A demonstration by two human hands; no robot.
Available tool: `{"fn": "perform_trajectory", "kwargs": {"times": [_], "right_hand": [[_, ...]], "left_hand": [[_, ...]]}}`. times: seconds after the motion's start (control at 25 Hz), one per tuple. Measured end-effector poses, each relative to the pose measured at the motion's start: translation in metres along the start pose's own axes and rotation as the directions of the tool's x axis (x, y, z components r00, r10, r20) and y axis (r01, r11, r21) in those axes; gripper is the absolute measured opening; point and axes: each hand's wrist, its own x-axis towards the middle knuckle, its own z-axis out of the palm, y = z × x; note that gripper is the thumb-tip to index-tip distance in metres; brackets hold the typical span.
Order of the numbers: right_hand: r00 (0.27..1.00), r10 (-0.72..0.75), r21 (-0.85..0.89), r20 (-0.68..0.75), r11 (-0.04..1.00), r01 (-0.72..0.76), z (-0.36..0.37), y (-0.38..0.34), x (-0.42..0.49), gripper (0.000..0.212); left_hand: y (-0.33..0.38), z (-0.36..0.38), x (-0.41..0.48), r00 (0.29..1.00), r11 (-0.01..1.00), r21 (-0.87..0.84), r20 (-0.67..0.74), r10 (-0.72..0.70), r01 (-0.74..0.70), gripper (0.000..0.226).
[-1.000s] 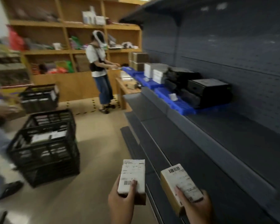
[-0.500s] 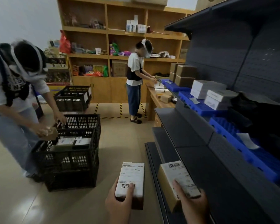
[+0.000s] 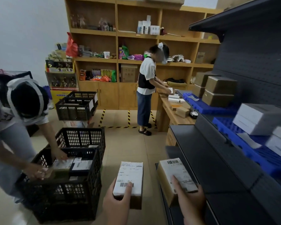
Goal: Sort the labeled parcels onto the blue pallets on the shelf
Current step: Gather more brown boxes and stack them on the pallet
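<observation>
Low in the head view, my left hand (image 3: 116, 206) grips a small brown parcel (image 3: 130, 177) with a white barcode label, thumb lying on the label. Beside it, my right hand (image 3: 191, 203) grips a second labeled parcel (image 3: 173, 172), tilted, with its thumb across the label. Both parcels hang over the floor at the dark shelf's (image 3: 217, 168) front edge. Blue pallets (image 3: 253, 158) lie on the shelf to the right, bearing white boxes (image 3: 258, 119) and, farther back, brown boxes (image 3: 219, 90).
A person on the left bends over a black crate (image 3: 63, 192) holding several parcels. More black crates (image 3: 78, 106) stand behind it. Another person (image 3: 146, 88) works at a wooden table (image 3: 170, 111) by the wooden wall shelves.
My view has swung left and moved along the shelf, so the white boxes and pallets are now closer. Both hands keep their parcels in the same hold.
</observation>
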Motion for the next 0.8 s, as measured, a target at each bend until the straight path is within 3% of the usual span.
{"fn": "perform_trajectory", "kwargs": {"times": [0.16,0.44,0.6,0.72,0.8], "right_hand": [[0.994,-0.044,0.01,-0.096,0.999,0.045,0.091,-0.026,0.059,0.062],[0.958,0.001,-0.024,-0.288,1.0,-0.009,0.212,-0.056,0.178,0.069],[0.948,0.042,-0.007,-0.317,0.999,-0.046,0.266,-0.071,0.252,0.069],[0.929,0.092,0.078,-0.359,0.995,-0.068,0.299,-0.102,0.289,0.073],[0.918,0.058,0.159,-0.392,0.987,0.005,0.32,-0.149,0.308,0.073]], "left_hand": [[0.009,0.049,0.113,0.993,0.999,0.034,0.114,0.031,-0.035,0.043],[0.038,0.168,0.278,0.974,0.994,0.091,0.221,0.04,-0.061,0.026],[0.033,0.248,0.346,0.961,0.991,0.122,0.277,0.019,-0.055,0.023],[0.049,0.3,0.392,0.968,0.988,0.151,0.249,-0.026,-0.012,0.033],[0.085,0.341,0.42,0.961,0.987,0.156,0.277,-0.017,-0.027,0.04]]}}
